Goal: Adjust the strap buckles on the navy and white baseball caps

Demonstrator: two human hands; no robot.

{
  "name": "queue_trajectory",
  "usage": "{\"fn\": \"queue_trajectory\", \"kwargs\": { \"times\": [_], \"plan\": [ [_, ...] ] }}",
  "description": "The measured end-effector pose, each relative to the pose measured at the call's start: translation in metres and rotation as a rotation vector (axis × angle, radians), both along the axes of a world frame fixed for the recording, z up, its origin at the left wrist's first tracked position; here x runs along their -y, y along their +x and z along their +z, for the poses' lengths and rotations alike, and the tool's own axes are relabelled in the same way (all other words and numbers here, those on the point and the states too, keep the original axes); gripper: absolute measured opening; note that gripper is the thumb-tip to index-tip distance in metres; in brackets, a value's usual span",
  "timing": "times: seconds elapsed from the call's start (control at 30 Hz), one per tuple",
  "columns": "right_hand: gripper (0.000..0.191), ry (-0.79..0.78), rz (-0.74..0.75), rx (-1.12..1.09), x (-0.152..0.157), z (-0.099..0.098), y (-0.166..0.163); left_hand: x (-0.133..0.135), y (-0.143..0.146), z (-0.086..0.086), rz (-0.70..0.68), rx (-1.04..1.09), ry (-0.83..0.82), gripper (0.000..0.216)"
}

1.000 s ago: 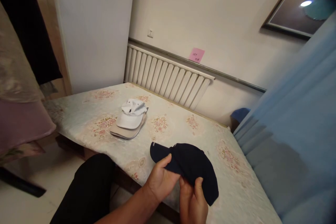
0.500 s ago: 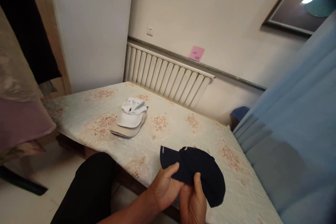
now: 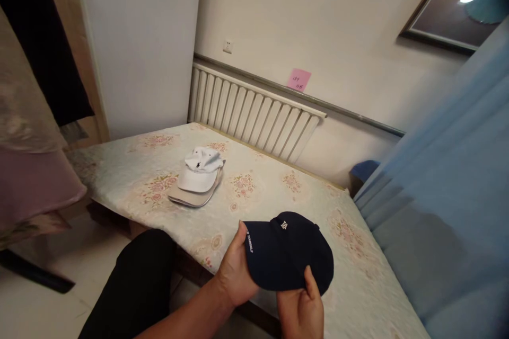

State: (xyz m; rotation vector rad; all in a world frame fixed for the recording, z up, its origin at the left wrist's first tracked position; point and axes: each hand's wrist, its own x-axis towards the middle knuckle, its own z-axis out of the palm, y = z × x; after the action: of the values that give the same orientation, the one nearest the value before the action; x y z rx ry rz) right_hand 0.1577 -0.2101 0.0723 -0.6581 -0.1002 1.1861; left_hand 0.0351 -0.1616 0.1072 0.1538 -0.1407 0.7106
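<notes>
A navy baseball cap (image 3: 287,254) with a small white logo on its front is held over the near edge of a floral mattress (image 3: 258,201). My left hand (image 3: 234,270) grips the cap's brim side, thumb up along its edge. My right hand (image 3: 302,307) holds the cap's lower rim from below, thumb on top. Farther back on the mattress, a white cap (image 3: 200,170) sits stacked on a beige cap (image 3: 191,200).
A white radiator (image 3: 250,111) runs along the back wall under a pink sticky note (image 3: 299,79). A blue curtain (image 3: 445,206) hangs at the right. My dark-trousered knee (image 3: 135,280) is at the mattress's near edge. Pink and dark fabrics hang at left.
Both hands have turned the navy cap so its crown and logo now face up; earlier it was folded with the underside showing. The white and beige caps have stayed put.
</notes>
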Motion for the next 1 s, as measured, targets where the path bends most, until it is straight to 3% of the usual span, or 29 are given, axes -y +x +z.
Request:
{"fn": "queue_trajectory", "kwargs": {
  "times": [0.33,0.5,0.63,0.83,1.0],
  "plan": [
    [0.035,-0.075,0.101,-0.073,0.01,-0.002,0.018,-0.009,-0.01,-0.008,-0.023,-0.064,-0.034,0.077],
    [0.031,-0.154,0.102,-0.184,0.01,-0.006,0.027,-0.012,-0.015,-0.001,0.022,-0.157,-0.065,0.078],
    [0.028,-0.19,0.104,-0.159,0.01,-0.011,0.032,-0.012,-0.016,0.003,0.057,-0.194,-0.049,0.067],
    [0.025,-0.177,0.076,-0.127,0.011,-0.009,0.027,-0.012,-0.009,-0.007,-0.05,-0.313,-0.144,0.047],
    [0.032,-0.104,0.117,-0.101,0.014,-0.004,0.017,-0.014,-0.005,-0.012,-0.051,-0.341,-0.183,0.036]
  ]
}}
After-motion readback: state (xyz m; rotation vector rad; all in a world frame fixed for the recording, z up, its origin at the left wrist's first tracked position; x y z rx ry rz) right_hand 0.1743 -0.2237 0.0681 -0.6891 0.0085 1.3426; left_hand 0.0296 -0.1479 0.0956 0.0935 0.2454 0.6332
